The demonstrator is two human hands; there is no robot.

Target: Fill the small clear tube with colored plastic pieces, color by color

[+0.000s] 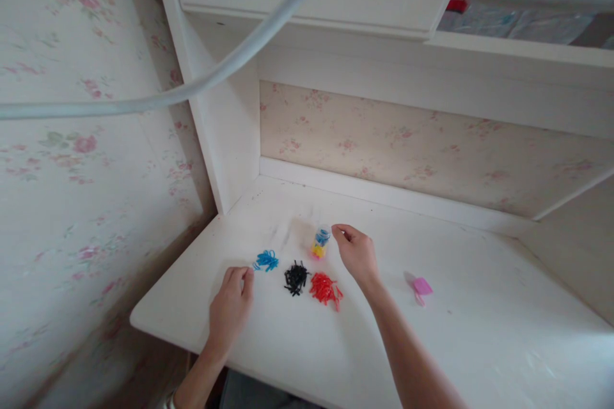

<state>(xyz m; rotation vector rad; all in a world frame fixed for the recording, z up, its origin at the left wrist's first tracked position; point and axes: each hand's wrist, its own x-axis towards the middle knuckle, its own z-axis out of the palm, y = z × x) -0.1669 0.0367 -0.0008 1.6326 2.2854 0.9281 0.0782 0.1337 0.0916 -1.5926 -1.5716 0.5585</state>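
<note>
A small pile of blue rubber bands (267, 260) lies on the white desktop. At its left edge my left hand (231, 300) is closed, its fingertips pinching the end of a blue band. A small clear jar (322, 236) stands behind the piles, with blue bands above yellow and pink ones. Just right of the jar's top is my right hand (355, 250), thumb and fingers pinched together; whatever may be between them is too small to see. Black bands (296, 278) and red bands (326, 289) form two more piles in front of the jar.
A pink lid-like piece with a strap (422, 286) lies on the desk (480, 345) to the right. Overhead, a thick pale cable (268, 32) crosses the view. White shelving (307, 22) and a side panel (225, 108) enclose the desk's back and left.
</note>
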